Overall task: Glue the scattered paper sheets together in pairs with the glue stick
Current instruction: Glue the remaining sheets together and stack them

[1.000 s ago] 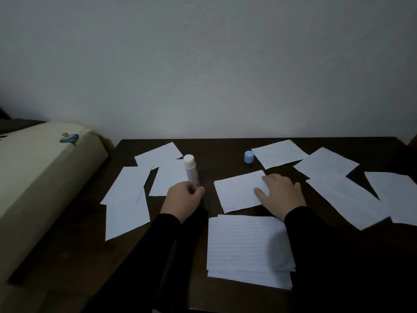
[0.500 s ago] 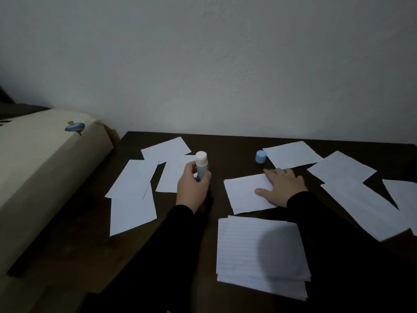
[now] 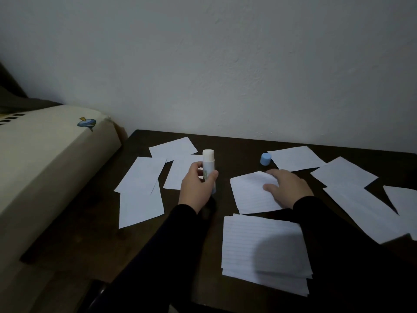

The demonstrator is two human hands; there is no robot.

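My left hand (image 3: 198,187) grips the uncapped glue stick (image 3: 208,164), which stands upright with its white tip up. The stick's blue cap (image 3: 265,159) lies on the dark table (image 3: 230,145) near the back. My right hand (image 3: 286,187) holds the right edge of a lined sheet (image 3: 251,195) at the table's middle, with its far corner curling up over my thumb. In front of it lies a stack of lined sheets (image 3: 250,245). Several loose sheets lie scattered to the left (image 3: 141,199) and to the right (image 3: 361,208).
A cream cushioned surface (image 3: 45,168) with a small blue spinning-top print borders the table on the left. A plain white wall (image 3: 225,64) rises directly behind the table. Bare dark tabletop shows at the front left.
My left hand has closed around the glue stick and lifted it slightly. My right hand has begun raising the edge of the middle sheet, whose far corner now curls up. The camera has tilted.
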